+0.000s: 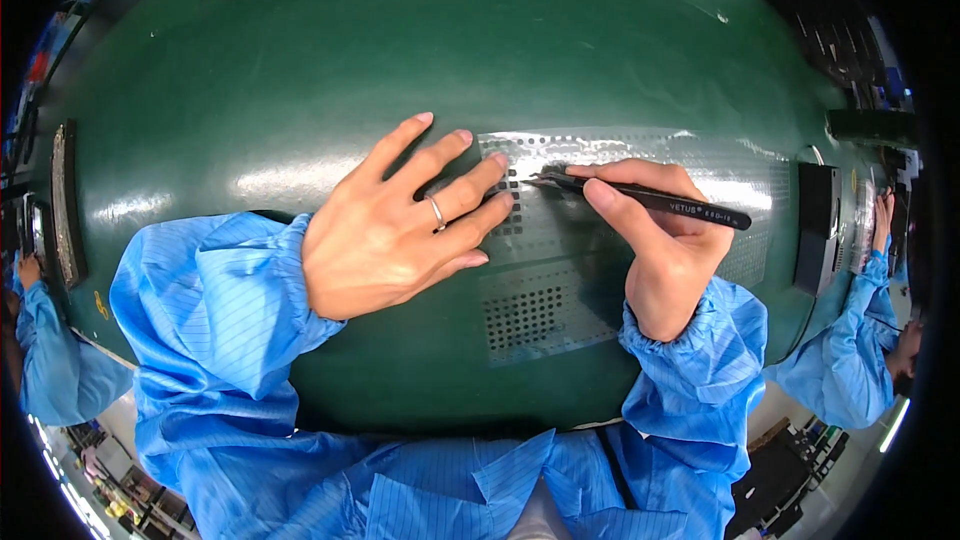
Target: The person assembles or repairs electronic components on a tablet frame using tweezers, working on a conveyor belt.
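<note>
I'm watching the left hand [400, 220] spread, fingertips over the edge of a clear, black-dotted plastic sheet [565, 148] between the hands, likely steadying it | right hand [672, 258] pinches slim black pointed tweezers [660, 201], presumably for precision | tips angle toward the left fingertips

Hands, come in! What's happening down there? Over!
Left hand spread at left edge of upper clear dotted sheet. Right hand gripping black tweezers, tips near black dots. Glare partly whitens sheet.
</note>
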The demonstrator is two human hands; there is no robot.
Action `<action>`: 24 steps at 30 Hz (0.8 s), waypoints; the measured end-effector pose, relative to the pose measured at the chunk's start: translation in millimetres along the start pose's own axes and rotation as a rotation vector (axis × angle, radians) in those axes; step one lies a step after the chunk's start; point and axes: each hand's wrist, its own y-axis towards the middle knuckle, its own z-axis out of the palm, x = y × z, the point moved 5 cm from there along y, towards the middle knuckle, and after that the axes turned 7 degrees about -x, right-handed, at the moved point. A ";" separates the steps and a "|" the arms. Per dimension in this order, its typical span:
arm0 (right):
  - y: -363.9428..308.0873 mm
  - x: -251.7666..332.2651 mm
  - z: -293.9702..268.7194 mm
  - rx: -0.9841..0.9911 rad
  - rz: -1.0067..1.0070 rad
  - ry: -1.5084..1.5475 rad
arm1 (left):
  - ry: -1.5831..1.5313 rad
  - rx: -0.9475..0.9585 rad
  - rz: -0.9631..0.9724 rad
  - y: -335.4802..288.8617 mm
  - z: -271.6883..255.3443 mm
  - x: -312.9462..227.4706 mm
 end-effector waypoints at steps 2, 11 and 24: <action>-1.8 -2.6 -0.9 -0.022 0.029 -0.003 | -0.018 -0.010 -0.027 -1.1 1.8 -0.7; 2.2 -4.0 -1.4 0.017 0.028 -0.029 | -0.007 0.004 -0.060 1.7 1.0 -3.5; 6.6 -10.6 -6.8 0.007 0.064 0.075 | 0.012 0.041 -0.064 8.0 6.5 -6.9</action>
